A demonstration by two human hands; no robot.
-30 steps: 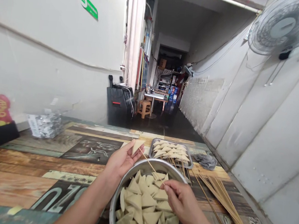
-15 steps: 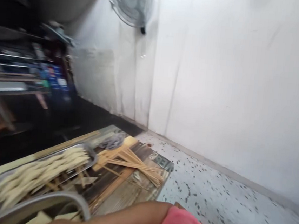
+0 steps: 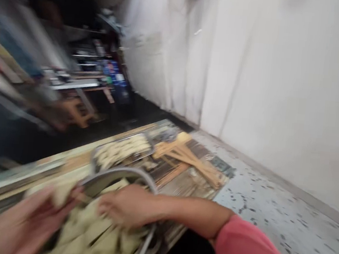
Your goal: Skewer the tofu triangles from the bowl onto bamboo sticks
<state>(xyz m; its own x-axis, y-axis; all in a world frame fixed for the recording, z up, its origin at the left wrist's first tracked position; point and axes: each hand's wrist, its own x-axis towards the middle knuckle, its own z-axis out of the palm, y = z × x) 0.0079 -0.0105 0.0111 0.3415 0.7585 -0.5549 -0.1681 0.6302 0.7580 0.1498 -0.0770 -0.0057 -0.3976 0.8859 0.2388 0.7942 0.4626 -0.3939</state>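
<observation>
A large round metal pot (image 3: 152,181) full of pale, flat food pieces (image 3: 88,225) stands in front of me. My left hand (image 3: 39,216), at the pot's left side, grips a pale folded food piece (image 3: 63,192); a thin stick end seems to show by its fingertips. Inside the pot, my right hand (image 3: 128,206) rests on the pieces with its fingers curled; blur hides what they hold, if anything. Behind the pot, a metal tray (image 3: 152,151) carries rows of skewered pale pieces (image 3: 122,150).
Bare wooden skewers (image 3: 198,165) lie on the worn plank table (image 3: 182,180), right of the tray. A white wall (image 3: 280,93) rises beyond the speckled floor (image 3: 257,207). Further back at left stands another table (image 3: 77,83) with things on it.
My view has swung left and down, bringing the pot into fuller sight. Both hands now show; earlier only my right forearm and sleeve did.
</observation>
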